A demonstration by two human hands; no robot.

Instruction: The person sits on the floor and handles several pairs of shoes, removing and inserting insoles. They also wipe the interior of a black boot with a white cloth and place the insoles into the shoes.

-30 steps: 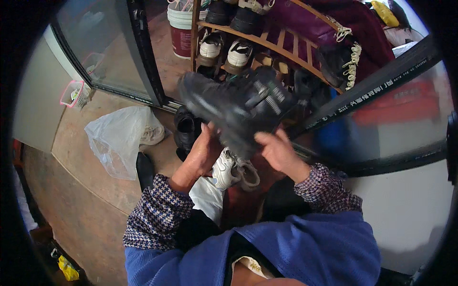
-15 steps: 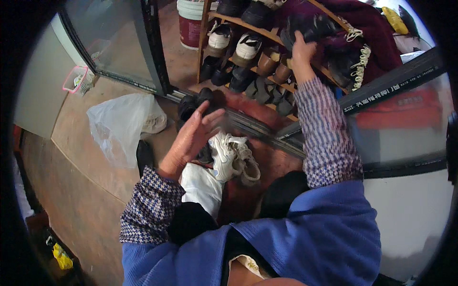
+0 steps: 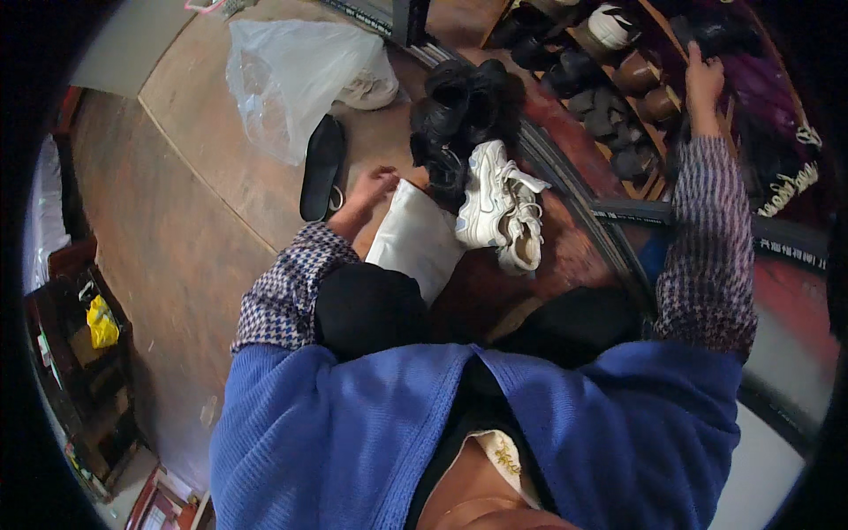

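Two hands work far apart: the right hand [image 3: 704, 81] stretches up to a dark shoe [image 3: 717, 35] on the shoe rack [image 3: 652, 181], fingers resting on it, though I cannot tell whether they grip. The left hand [image 3: 369, 187] hangs loosely open by the white sneakers [image 3: 502, 205] on the floor [image 3: 177, 247]. Reaching this far, a weak hold could drop the shoe onto the pairs below.

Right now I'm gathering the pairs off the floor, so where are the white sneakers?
In the head view the white sneakers lie on the floor just right of centre, beside the white bag and below the black shoes, a little right of the left hand.
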